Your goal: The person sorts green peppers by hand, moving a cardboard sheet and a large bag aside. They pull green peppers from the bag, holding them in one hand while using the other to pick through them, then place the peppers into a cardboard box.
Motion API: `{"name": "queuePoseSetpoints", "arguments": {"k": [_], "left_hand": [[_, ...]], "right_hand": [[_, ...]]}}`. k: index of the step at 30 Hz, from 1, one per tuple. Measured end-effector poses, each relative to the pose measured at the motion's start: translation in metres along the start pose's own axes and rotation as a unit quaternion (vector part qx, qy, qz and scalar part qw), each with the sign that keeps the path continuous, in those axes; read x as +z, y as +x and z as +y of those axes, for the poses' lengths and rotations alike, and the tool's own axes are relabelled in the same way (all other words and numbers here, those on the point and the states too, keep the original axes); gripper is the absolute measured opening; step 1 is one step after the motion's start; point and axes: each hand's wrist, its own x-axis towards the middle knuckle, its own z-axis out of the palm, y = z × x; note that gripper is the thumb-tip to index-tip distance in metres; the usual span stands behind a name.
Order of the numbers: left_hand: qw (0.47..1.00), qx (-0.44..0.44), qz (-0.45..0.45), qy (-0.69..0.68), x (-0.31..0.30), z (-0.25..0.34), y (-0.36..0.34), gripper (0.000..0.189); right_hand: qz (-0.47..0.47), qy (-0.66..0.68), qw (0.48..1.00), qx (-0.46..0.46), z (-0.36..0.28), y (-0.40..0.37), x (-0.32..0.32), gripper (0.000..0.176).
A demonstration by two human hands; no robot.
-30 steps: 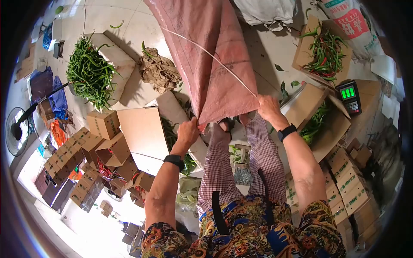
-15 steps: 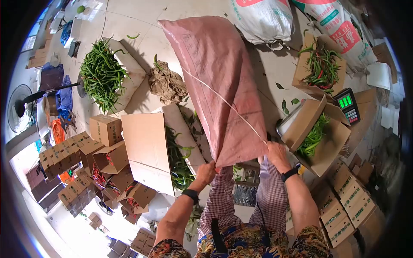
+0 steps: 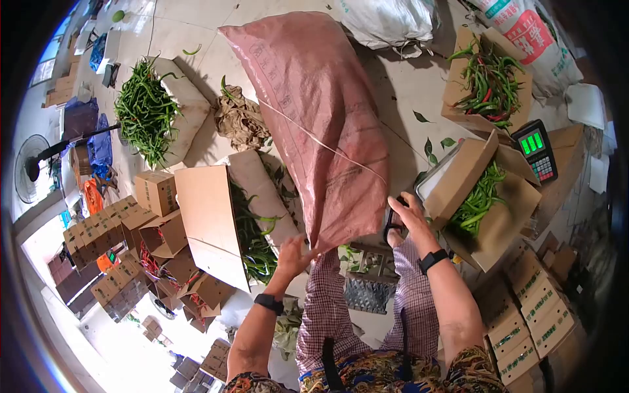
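Observation:
A large pink woven sack (image 3: 321, 118), bulging and tied across with a pale string (image 3: 314, 139), lies on the floor in front of me. At its near left corner my left hand (image 3: 293, 259) is closed, thumb and fingers pinching the sack's edge. My right hand (image 3: 411, 213) is beside the near right corner, apart from the sack. Its fingers are curled around what looks like black scissors (image 3: 388, 226); the blades are hard to make out.
Left are green chilies (image 3: 145, 111) in a white foam box and an open carton (image 3: 206, 223). Right are a carton of chilies (image 3: 488, 85), another carton (image 3: 488, 242) and a scale display (image 3: 534, 147). White sacks (image 3: 386, 23) stand at the back. A black crate (image 3: 370, 295) is near my feet.
My right hand has come off the sack's near right corner, and the black tool now shows in it. The left hand and the sack have shifted left in view.

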Motion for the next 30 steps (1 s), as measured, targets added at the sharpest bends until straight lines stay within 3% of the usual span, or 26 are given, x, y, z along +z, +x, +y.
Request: {"name": "queuePoseSetpoints", "arguments": {"k": [1, 2, 5, 8, 13, 18, 21, 23, 26, 30], "left_hand": [[0.996, 0.041, 0.074, -0.012, -0.008, 0.011, 0.009, 0.049], [0.992, 0.016, 0.111, -0.048, -0.014, 0.021, 0.020, 0.051], [0.978, 0.035, 0.194, -0.062, -0.023, 0.033, 0.071, 0.051], [0.968, 0.062, 0.242, -0.030, -0.035, 0.051, 0.108, 0.053], [0.979, -0.012, 0.198, -0.035, -0.040, 0.061, 0.130, 0.091], [0.968, -0.129, 0.202, -0.076, -0.009, 0.031, 0.174, 0.098], [0.952, -0.128, 0.237, -0.145, 0.033, 0.001, 0.197, 0.101], [0.952, -0.134, 0.226, -0.159, 0.038, -0.001, 0.205, 0.092], [0.955, -0.191, 0.160, -0.161, 0.049, -0.011, 0.218, 0.062], [0.950, -0.257, 0.144, -0.101, 0.060, -0.016, 0.240, 0.057]], "right_hand": [[0.058, -0.027, 0.998, -0.012, -0.011, 0.005, 0.004, 0.096], [0.059, -0.024, 0.998, 0.005, -0.022, 0.010, 0.007, 0.102], [0.107, -0.041, 0.991, -0.071, -0.029, 0.046, 0.022, 0.102], [0.097, -0.075, 0.990, -0.073, -0.037, 0.073, 0.024, 0.104], [0.127, -0.051, 0.988, -0.073, -0.073, 0.094, 0.030, 0.077], [0.126, -0.048, 0.980, -0.144, -0.097, 0.167, 0.034, 0.069], [0.147, -0.054, 0.977, -0.143, -0.098, 0.227, 0.039, 0.063], [0.155, -0.074, 0.974, -0.149, -0.097, 0.266, 0.035, 0.063], [0.129, -0.100, 0.978, -0.130, -0.129, 0.276, 0.034, 0.064], [0.123, -0.101, 0.978, -0.132, -0.137, 0.319, 0.032, 0.064]]}}
